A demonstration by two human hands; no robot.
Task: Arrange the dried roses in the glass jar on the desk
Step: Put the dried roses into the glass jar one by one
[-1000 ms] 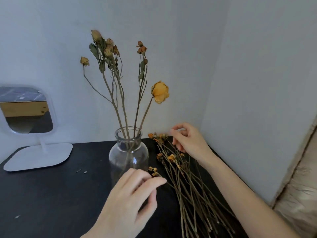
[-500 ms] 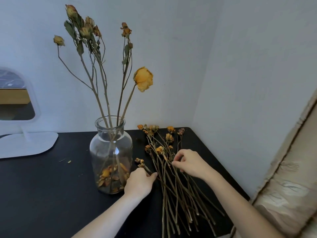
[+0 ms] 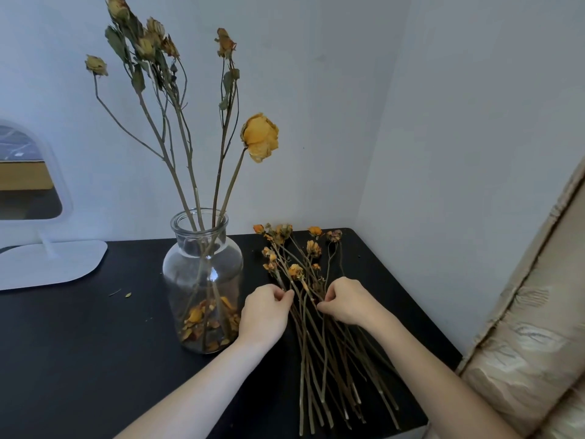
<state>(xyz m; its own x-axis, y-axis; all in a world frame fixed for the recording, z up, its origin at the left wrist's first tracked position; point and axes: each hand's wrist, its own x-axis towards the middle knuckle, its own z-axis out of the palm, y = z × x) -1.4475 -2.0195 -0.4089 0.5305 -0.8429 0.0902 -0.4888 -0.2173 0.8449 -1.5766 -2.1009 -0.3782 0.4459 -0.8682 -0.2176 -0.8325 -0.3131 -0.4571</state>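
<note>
A clear glass jar (image 3: 202, 280) stands on the black desk (image 3: 79, 343), with several dried roses (image 3: 260, 137) upright in it and loose orange petals at its bottom. To its right a bundle of dried roses (image 3: 316, 343) lies flat, heads pointing toward the wall. My left hand (image 3: 264, 315) sits at the bundle's left edge, fingers curled and pinching a stem. My right hand (image 3: 346, 301) is on the bundle's upper middle, its fingertips curled round stems.
A white-framed mirror on a flat white base (image 3: 47, 264) stands at the left rear. White walls close the corner behind and to the right. A beige patterned cushion (image 3: 538, 343) lies past the desk's right edge. Small leaf bits (image 3: 122, 293) dot the desk.
Both hands came down onto the lying bundle: the left moved from in front of the jar to the bundle's left edge, and the right slid down from the flower heads to the stems.
</note>
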